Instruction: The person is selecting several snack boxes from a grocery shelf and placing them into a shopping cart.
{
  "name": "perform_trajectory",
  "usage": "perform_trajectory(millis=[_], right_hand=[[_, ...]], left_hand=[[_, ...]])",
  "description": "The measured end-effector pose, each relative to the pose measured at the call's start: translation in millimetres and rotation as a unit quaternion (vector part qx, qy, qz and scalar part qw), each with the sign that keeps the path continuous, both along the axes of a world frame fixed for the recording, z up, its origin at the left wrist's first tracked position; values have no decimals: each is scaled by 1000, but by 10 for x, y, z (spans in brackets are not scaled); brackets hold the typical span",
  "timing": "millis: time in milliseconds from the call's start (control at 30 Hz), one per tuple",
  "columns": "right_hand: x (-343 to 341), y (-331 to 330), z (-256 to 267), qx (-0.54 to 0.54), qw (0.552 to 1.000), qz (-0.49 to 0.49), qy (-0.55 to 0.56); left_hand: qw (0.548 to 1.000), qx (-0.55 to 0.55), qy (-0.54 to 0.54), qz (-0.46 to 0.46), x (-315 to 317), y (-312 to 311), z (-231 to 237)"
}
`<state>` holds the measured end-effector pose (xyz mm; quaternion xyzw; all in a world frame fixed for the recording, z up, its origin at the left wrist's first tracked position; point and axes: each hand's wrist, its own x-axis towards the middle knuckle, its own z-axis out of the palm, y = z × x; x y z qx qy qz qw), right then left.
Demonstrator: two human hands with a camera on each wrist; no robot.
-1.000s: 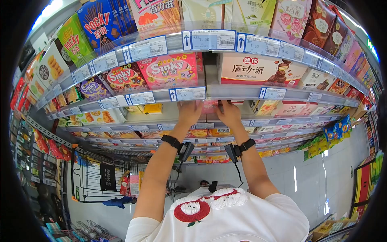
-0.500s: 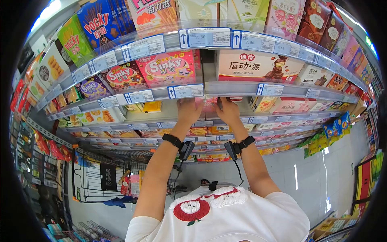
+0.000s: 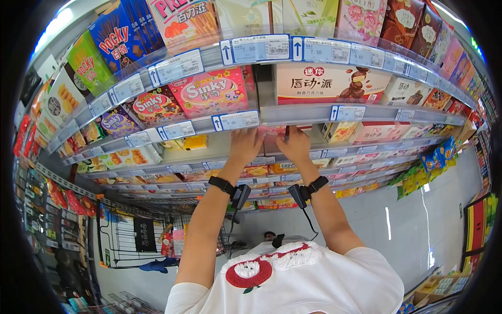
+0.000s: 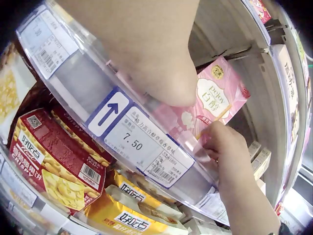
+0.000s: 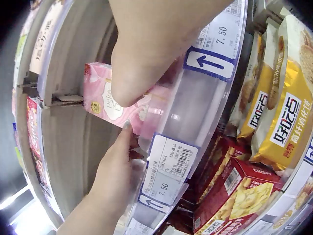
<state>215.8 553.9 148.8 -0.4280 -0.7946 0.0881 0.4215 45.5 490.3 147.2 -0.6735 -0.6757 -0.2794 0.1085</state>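
A long shop shelving unit (image 3: 298, 113) curves across my view, its tiers packed with boxed and bagged snacks. Below it on my left stands a black wire shopping cart (image 3: 101, 230) with a few packages inside. My white shirt (image 3: 319, 275) carries a fluffy red-and-white design. On the tier above my hands, a white carton (image 3: 324, 86) picturing chocolate cakes sits to the right and a pink Sinky box (image 3: 212, 94) to the left.

My left hand (image 3: 244, 144) and right hand (image 3: 295, 144) reach onto the tier beneath these, both nearly closed on one small pink Pejoy box (image 4: 217, 98). They hold it from opposite sides, my left thumb against its face; some of my fingers are hidden. The box is between my hands, by the shelf's clear front lip. Black straps (image 3: 222, 184) circle my wrists. A blue-edged price label (image 4: 151, 147) reading 7.50 is fixed to the shelf front
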Motion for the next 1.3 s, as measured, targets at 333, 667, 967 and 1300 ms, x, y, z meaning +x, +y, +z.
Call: perform_trajectory(millis=[333, 667, 967, 1300], right_hand=[[12, 9, -6, 39, 999, -9, 14], [-30, 40, -79, 9, 997, -66, -24], [-103, 38, -92, 15, 990, -134, -36], [-103, 8, -47, 48, 991, -127, -15]], left_hand=[[993, 5, -67, -97, -58, -1, 41], [995, 35, -63, -76, 6, 7, 90], [999, 13, -34, -12, -18, 69, -46], [998, -47, -45, -22, -16, 73, -4]])
